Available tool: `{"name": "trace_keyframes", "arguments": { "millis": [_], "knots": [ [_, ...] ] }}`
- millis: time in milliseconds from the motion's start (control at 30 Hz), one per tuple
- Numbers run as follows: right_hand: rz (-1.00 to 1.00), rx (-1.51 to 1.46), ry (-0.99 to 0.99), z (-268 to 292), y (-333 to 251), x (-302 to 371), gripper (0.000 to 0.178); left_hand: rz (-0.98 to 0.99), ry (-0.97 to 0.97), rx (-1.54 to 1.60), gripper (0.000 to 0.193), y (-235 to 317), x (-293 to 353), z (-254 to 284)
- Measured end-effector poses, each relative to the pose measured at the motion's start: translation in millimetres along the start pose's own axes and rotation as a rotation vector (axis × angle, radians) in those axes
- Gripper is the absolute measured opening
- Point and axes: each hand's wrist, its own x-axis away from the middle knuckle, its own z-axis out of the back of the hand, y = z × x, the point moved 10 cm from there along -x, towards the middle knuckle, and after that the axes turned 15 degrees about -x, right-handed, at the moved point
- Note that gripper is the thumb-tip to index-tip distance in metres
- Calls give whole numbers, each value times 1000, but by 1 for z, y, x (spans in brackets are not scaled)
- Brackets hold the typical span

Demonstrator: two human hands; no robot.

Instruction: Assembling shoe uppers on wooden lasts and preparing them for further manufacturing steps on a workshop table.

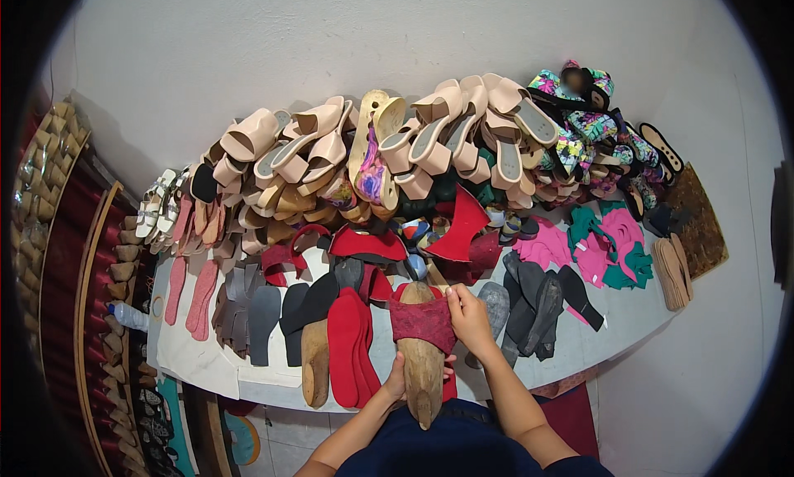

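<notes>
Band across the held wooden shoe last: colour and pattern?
The band is dark red, mottled; head view shows it best.

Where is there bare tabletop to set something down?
Front right of the white table, between the black insoles and tan insole stack; front left, nearer than the pink insoles. Crowded: the back, heaped with sandals, and the middle, beyond the held wooden last.

One left hand (pixel 397 379), one right hand (pixel 471 318) and one wooden last (pixel 423 374) with one red upper (pixel 420 321); a second last (pixel 314 365) at the near edge of the counter (pixel 207 371). One stack of tan soles (pixel 672 272) and one brown board (pixel 701 221) at the right edge, one bottle (pixel 129 317) off the left. Beige sandals (pixel 251 136) along the far edge: at least ten, overlapping.
</notes>
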Motion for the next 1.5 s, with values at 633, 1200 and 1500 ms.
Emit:
{"name": "trace_keyframes", "arguments": {
  "millis": [633, 1200, 1500],
  "knots": [
    [130, -318, 77, -10, 43, -4, 25, -11, 146, -100, 89, 2, 1, 6],
    [450, -150, 165, 17, 7, -14, 26, 7, 108, -93, 88, -7, -4, 9],
    [-28, -511, -54, -17, 53, -16, 31, -24, 113, -38, 85, -15, -1, 21]
  ]
}}
